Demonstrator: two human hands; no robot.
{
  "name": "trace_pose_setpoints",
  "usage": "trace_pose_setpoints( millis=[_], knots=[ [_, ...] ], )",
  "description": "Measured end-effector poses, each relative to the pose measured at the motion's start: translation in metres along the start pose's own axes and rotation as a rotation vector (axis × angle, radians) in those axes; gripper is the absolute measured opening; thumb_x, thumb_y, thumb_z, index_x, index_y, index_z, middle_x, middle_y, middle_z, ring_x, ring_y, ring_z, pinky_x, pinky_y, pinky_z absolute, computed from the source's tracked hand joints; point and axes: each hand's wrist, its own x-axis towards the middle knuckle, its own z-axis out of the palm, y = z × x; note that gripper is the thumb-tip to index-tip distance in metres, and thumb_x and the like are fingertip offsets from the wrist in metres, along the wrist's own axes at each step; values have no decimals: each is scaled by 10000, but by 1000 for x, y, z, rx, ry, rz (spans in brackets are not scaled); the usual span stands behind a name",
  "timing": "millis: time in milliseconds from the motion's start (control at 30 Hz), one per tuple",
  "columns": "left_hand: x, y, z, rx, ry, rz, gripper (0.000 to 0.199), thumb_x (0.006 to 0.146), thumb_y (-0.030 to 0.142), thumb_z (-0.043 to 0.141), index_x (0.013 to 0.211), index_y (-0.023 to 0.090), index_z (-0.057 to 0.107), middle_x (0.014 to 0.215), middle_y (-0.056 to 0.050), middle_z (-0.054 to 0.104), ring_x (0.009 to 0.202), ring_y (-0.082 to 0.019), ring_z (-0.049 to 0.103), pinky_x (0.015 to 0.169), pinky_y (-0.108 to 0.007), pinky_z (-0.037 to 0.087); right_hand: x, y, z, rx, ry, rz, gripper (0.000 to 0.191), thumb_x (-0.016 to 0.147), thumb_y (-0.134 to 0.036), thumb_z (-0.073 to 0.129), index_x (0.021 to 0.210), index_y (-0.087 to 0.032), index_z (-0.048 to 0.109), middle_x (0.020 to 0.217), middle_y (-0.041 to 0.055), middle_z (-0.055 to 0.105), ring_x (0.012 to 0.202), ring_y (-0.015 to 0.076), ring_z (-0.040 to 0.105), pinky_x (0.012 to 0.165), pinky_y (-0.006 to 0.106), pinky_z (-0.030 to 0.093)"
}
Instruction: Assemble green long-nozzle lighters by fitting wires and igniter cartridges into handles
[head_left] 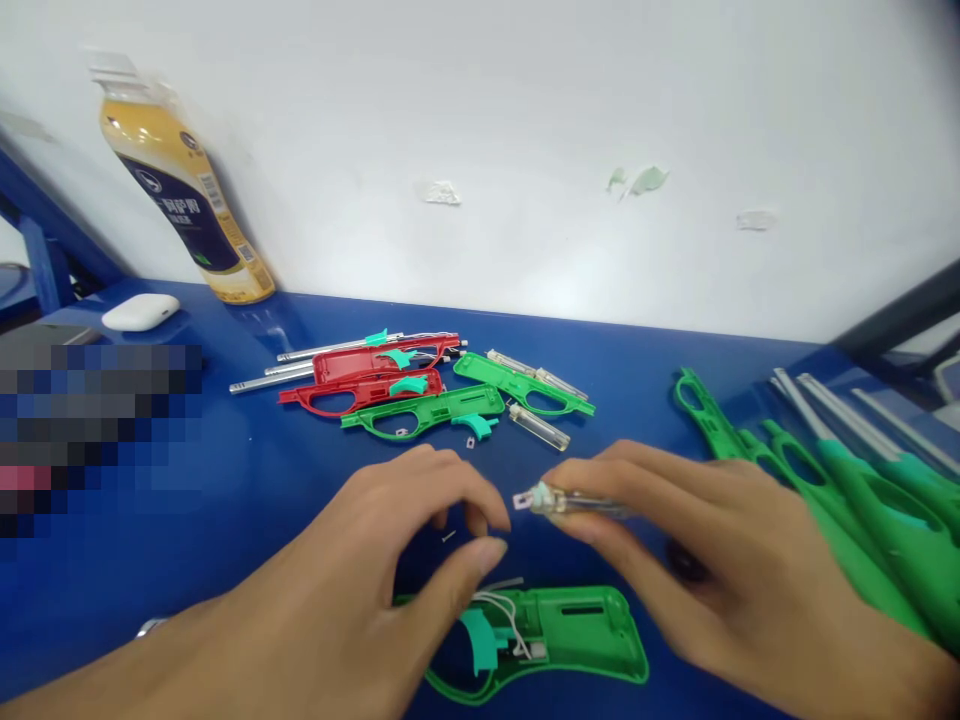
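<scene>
My right hand (675, 530) pinches a clear lighter fuel tank (592, 506), whose pale valve end, tipped with a small pinkish piece, points left. Just left of that tip is my left hand (420, 540). Its fingers are curved, thumb and index slightly apart, with nothing visible between them. Below both hands lies an opened green lighter handle half (581, 640) with a teal trigger (480, 640) and white wires inside; my left hand covers its left end. A small screw (448, 537) rests on the blue table (300, 530) beyond my left thumb.
Farther back lie red handle halves (360, 365), green halves (525, 385), metal rods (274, 378), a loose teal trigger (476, 427) and another fuel tank (540, 428). Green lighters (862, 500) are piled right. A yellow bottle (187, 200) and white case (141, 312) stand back left.
</scene>
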Motion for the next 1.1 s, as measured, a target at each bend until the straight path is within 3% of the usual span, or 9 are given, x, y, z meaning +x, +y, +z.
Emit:
trace_pose_setpoints(
  millis=[100, 233, 367, 500, 733, 1100],
  knots=[
    [-3, 0, 6, 124, -16, 92, 144, 1065, 350, 575, 1114, 333, 709, 1122, 22, 706, 1042, -163, 662, 961, -301, 534, -3, -1, -13, 24, -90, 47, 170, 1128, -338, 529, 1215, -320, 674, 986, -46, 790, 741, 84, 746, 623, 201, 536],
    [1, -2, 11, 127, -142, 107, 198, 1072, 291, 546, 1005, 292, 731, 1037, 17, 709, 950, -147, 660, 880, -290, 529, -9, -2, -15, -67, -149, 10, 320, 1162, -467, 411, 1122, -333, 700, 1007, -35, 820, 915, 149, 793, 662, 268, 577],
    [3, 0, 14, 94, -167, 104, 280, 1088, 261, 478, 935, 248, 713, 953, 17, 714, 877, -129, 656, 819, -273, 508, -10, -3, -9, -43, -260, -7, 314, 1148, -425, 440, 1036, -322, 714, 990, -48, 815, 803, 148, 768, 569, 313, 509],
    [2, 1, 16, 87, -150, 91, 267, 1085, 273, 489, 913, 252, 692, 937, 24, 717, 869, -131, 655, 819, -273, 501, -7, -3, -7, 22, -350, 21, 214, 1097, -343, 546, 1035, -317, 749, 895, -40, 781, 690, 130, 715, 604, 299, 497],
    [2, -2, 18, 94, -137, 101, 225, 1077, 266, 510, 922, 265, 675, 948, 43, 715, 887, -121, 654, 803, -255, 493, -8, -1, -5, 26, -341, 24, 211, 1113, -340, 518, 1086, -322, 727, 935, -62, 785, 721, 115, 724, 602, 303, 470],
    [-1, -2, 20, 106, -142, 76, 216, 1087, 256, 484, 964, 261, 662, 984, 26, 692, 942, -148, 633, 849, -285, 495, -7, -2, -6, 29, -357, 9, 300, 1139, -407, 480, 1067, -301, 752, 897, -18, 788, 673, 120, 708, 589, 267, 451]
  ],
)
